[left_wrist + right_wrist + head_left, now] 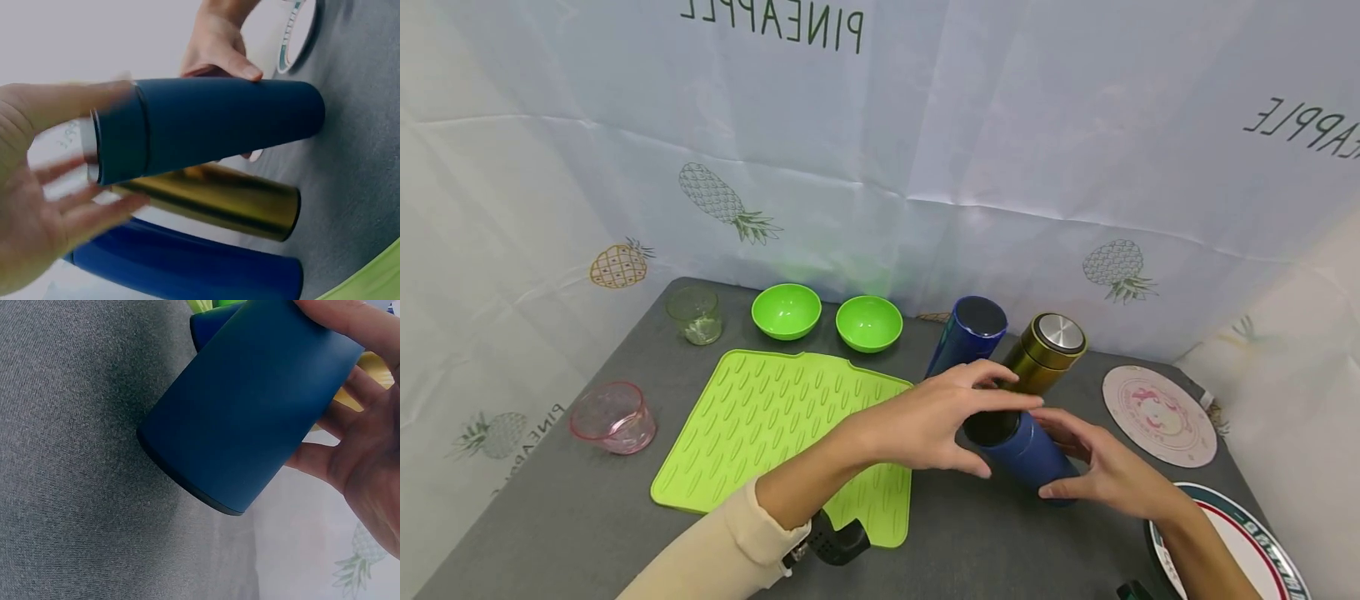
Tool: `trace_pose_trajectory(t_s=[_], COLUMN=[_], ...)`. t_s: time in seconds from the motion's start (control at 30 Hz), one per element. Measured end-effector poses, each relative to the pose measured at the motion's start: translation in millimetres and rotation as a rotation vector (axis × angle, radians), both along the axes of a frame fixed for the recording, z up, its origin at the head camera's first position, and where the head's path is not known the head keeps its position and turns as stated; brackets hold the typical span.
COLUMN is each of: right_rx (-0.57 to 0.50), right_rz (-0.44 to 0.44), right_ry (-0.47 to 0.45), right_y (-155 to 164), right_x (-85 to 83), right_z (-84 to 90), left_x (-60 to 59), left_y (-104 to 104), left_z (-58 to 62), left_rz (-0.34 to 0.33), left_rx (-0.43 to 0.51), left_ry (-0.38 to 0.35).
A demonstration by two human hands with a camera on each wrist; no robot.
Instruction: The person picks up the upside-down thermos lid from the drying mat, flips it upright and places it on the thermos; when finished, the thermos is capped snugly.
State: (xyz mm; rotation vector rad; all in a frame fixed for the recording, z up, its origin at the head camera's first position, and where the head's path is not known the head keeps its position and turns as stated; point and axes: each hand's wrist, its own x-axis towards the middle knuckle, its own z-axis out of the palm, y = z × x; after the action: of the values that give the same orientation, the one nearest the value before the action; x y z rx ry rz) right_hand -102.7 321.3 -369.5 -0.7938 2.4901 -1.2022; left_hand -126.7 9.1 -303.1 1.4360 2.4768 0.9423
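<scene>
A dark blue flask (1021,452) is held tilted above the grey table (587,517), its base off the surface in the right wrist view. My right hand (1051,457) grips its body, thumb on top and fingers beneath. My left hand (1003,437) is at the flask's lid end, with fingers spread and blurred. The left thumb (69,103) lies along the cap of the flask (219,125). Just behind stand a gold flask (1045,354) and a brighter blue flask (966,333), both upright.
A lime green ridged mat (775,425) lies left of the hands. Two green bowls (786,310) (868,322) and a clear glass (695,315) stand behind it; a pink glass bowl (613,417) is at the left. A round patterned disc (1159,414) and a plate (1240,542) lie at the right.
</scene>
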Motion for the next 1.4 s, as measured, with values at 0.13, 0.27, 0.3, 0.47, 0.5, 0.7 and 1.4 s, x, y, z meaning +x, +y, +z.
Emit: trace_pose_trajectory(t_s=[0.13, 0.27, 0.3, 0.47, 0.5, 0.7, 1.4], right_rx=[0.019, 0.033, 0.035, 0.022, 0.018, 0.023, 0.068], right_rz=[-0.001, -0.011, -0.01, -0.002, 0.0, -0.007, 0.013], right_ry=[0.02, 0.018, 0.02, 0.011, 0.01, 0.019, 0.091], right_y=[-1.6, -2.4, -2.4, -1.5, -1.1, -1.1, -8.1], right_x=[-1.7, -2.3, -2.4, -1.7, -1.5, -1.2, 1.8], right_z=[0.2, 1.1, 1.2, 1.7, 1.5, 0.0, 0.2], left_x=[4.5, 5.3, 4.9, 0.3, -0.5, 1.6, -2.5], left_y=[5.8, 8.1, 7.2, -0.5, -1.3, 3.6, -3.2], left_z=[-2.1, -1.0, 0.4, 5.2, 4.7, -1.1, 2.5], left_rz=[0.238, 0.277, 0.244, -0.007, -0.04, 0.095, -0.113], left_rx=[-0.06, -0.073, -0.07, -0.023, -0.01, 0.009, 0.076], left_ry=[0.026, 0.033, 0.037, 0.035, 0.029, -0.029, 0.062])
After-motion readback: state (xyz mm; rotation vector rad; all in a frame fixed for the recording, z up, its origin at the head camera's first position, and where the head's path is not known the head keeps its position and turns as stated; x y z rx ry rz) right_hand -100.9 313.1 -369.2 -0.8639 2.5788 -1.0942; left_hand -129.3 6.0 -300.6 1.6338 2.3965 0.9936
